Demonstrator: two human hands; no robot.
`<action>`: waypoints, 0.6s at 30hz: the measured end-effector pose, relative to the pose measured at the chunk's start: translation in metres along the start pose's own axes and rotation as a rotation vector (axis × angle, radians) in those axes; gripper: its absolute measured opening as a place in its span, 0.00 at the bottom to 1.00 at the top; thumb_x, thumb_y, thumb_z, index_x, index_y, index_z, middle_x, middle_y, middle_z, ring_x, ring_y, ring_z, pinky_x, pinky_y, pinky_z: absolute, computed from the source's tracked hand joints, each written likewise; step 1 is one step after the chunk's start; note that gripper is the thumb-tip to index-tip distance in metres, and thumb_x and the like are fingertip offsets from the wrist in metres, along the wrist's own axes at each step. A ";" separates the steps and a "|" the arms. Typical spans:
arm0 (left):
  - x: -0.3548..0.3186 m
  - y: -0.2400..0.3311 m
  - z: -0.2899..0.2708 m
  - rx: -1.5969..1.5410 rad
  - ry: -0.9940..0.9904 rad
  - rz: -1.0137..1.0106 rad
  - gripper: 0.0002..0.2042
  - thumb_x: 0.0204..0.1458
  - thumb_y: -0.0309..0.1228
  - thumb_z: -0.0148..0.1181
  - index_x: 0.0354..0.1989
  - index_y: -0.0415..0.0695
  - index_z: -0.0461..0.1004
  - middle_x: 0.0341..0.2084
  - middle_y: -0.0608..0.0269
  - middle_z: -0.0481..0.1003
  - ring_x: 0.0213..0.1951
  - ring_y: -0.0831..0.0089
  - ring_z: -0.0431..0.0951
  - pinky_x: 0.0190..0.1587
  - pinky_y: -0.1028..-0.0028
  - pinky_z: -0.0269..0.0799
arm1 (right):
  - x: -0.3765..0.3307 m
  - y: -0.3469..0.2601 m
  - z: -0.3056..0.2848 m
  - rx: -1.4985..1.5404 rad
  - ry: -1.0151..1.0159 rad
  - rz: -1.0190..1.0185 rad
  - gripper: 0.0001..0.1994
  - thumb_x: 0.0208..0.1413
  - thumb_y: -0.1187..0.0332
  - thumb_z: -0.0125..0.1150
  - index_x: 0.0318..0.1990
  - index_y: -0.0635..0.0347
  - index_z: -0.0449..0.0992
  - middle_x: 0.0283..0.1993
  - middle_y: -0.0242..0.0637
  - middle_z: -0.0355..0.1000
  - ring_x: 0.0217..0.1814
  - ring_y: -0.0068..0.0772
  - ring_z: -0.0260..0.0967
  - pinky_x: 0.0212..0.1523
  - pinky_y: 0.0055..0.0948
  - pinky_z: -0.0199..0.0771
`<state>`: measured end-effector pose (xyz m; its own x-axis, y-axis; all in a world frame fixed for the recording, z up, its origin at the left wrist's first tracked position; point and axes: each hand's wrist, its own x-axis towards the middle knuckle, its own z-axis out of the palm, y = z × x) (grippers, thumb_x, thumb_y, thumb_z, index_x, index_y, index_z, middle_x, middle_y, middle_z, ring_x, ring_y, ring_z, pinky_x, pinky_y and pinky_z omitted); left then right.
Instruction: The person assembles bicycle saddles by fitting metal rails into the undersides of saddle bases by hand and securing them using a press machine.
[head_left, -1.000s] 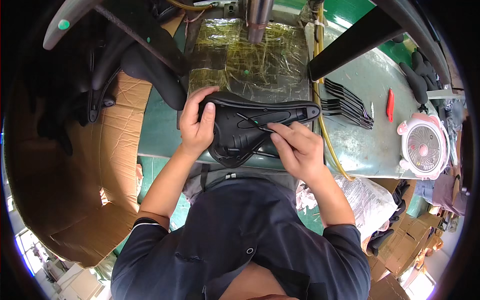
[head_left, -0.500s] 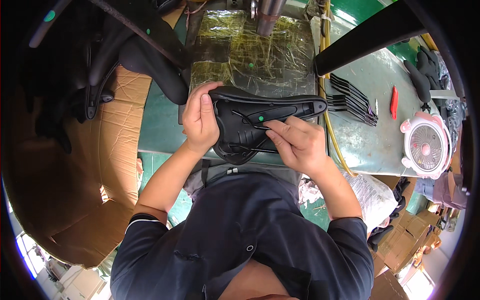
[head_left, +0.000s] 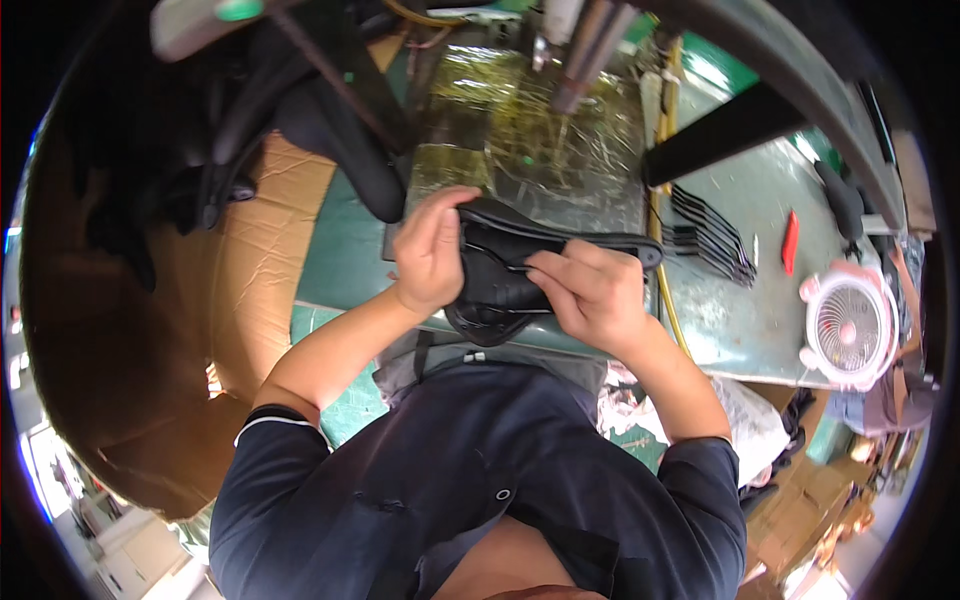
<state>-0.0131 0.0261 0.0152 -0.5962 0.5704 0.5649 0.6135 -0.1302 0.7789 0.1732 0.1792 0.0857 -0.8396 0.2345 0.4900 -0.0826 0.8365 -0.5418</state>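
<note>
Green-topped metal surface (head_left: 740, 335) spans the middle. On it, a dark rectangular slab under shiny yellowish film (head_left: 530, 140). Black moulded bicycle saddle (head_left: 495, 290) sits just on my side of the slab, underside up, nose to the right. Pink-and-white round fan (head_left: 848, 328) at the right end. My left grip (head_left: 432, 250) is clasping the saddle's wide end; my right grip (head_left: 595, 295) is pinching a slim black bent rod (head_left: 500, 261) against the underside. Beyond the nose: row of black bent rods (head_left: 715, 240), then a red slender tool (head_left: 790, 243).
</note>
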 end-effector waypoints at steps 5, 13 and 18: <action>0.000 0.001 0.010 0.003 0.047 0.015 0.09 0.70 0.24 0.56 0.50 0.36 0.82 0.47 0.45 0.84 0.51 0.49 0.85 0.55 0.60 0.80 | 0.022 0.006 -0.002 -0.054 -0.079 -0.101 0.07 0.53 0.69 0.77 0.40 0.52 0.88 0.25 0.34 0.70 0.23 0.41 0.73 0.24 0.39 0.72; 0.008 0.030 -0.025 0.206 -0.213 0.593 0.19 0.59 0.36 0.69 0.57 0.47 0.78 0.63 0.51 0.75 0.62 0.48 0.77 0.63 0.50 0.71 | 0.027 0.003 -0.018 0.051 -0.198 -0.197 0.08 0.54 0.71 0.77 0.41 0.57 0.87 0.27 0.41 0.74 0.26 0.46 0.74 0.29 0.42 0.74; 0.009 0.034 -0.008 0.425 -0.060 0.567 0.11 0.51 0.33 0.70 0.40 0.44 0.79 0.55 0.44 0.77 0.55 0.46 0.79 0.56 0.51 0.76 | 0.042 0.019 -0.043 -0.340 0.089 -0.222 0.20 0.56 0.66 0.77 0.53 0.65 0.83 0.52 0.55 0.81 0.57 0.61 0.76 0.60 0.49 0.76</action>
<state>-0.0018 0.0200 0.0490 -0.1032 0.5536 0.8264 0.9770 -0.0995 0.1886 0.1594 0.2264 0.1251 -0.7705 0.0598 0.6347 -0.0617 0.9839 -0.1675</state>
